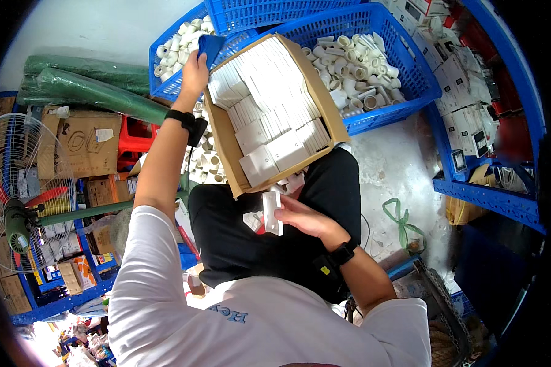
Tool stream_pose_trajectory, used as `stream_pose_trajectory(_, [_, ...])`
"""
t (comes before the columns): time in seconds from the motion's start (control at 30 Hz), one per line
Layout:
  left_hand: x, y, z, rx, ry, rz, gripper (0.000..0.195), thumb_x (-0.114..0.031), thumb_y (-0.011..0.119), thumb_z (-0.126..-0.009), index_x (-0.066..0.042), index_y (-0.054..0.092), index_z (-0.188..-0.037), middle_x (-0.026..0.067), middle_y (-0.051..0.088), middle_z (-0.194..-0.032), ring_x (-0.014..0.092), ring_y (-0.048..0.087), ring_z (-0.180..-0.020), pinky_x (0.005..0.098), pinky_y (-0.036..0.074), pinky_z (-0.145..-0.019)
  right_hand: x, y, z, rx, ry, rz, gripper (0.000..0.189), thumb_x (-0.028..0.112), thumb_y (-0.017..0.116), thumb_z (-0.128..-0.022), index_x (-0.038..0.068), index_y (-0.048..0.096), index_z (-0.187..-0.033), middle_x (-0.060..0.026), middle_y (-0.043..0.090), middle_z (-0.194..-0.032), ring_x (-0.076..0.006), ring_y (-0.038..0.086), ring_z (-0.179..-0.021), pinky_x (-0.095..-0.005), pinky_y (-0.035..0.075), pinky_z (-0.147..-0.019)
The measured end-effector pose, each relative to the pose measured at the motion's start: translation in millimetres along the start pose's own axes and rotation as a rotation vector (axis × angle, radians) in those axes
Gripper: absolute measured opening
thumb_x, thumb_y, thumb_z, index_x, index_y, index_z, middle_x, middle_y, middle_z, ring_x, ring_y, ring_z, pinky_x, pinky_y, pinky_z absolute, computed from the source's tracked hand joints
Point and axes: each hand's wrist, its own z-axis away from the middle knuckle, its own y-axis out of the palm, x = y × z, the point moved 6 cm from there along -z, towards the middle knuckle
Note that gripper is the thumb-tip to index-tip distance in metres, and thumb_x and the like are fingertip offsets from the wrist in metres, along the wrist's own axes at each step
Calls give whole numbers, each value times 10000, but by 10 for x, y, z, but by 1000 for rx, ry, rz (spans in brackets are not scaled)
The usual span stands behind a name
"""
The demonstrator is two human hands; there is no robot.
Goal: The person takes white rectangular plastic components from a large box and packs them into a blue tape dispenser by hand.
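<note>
In my right hand (310, 219) is a white rectangular plastic cover plate (272, 214), held upright between thumb and fingers in front of the near edge of an open cardboard box (222, 153). Rows of similar white plastic plates (271, 87) fill much of that box, which is tilted towards me above my knees. Beyond the box's left side, my left hand (195, 75) grips a dark blue piece (211, 47), perhaps cloth or plastic sheet. The lower end of the blue piece is hidden by my fingers.
Blue plastic crates (415, 87) behind the box hold white pipe fittings (356, 69). More fittings (202, 163) lie left of the box. A standing fan (20, 206) and green wrapped rolls (96, 89) stand left. Shelving (491, 192) with packaged goods runs along the right.
</note>
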Motion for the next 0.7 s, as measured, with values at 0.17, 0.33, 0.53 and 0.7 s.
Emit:
stream_pose_trajectory(0.17, [-750, 320, -45, 302, -39, 134, 326, -235, 443, -895, -7, 513, -1117, 237, 597, -942, 378, 580, -870, 411, 451, -749, 14, -33, 4, -26, 2, -15, 683, 380, 567, -838, -5, 271, -1317, -66, 480, -1130, -132, 474, -1029, -275, 405, -865])
stream_pose_trajectory(0.33, [-1251, 843, 450, 614, 359, 127, 369, -274, 421, -917, -12, 486, -1168, 217, 530, -1142, 334, 515, -1049, 371, 401, -898, 17, -34, 5, -41, -37, 69, 625, 397, 530, -859, 17, 288, -1292, -118, 567, -1064, -185, 526, -1026, -301, 387, -882])
stream_pose_trajectory(0.53, [-1446, 128, 970, 659, 109, 634, 384, -303, 440, -923, 1, 497, -1150, 115, 558, -1101, 201, 495, -1078, 289, 363, -933, -28, -80, -3, -48, -66, -65, 511, 346, 459, -904, 20, 309, -1267, -155, 559, -1072, -233, 542, -1033, -361, 400, -918])
stream_pose_trajectory(0.7, [-1537, -437, 2085, 1082, 179, 699, 966, -393, 781, -608, -44, 261, -1343, 118, 321, -1365, 243, 303, -1265, 385, 233, -1047, -60, -126, -36, -70, -96, -203, 517, 369, 406, -918, 11, 312, -1280, -193, 539, -1119, -269, 544, -1039, -395, 406, -925])
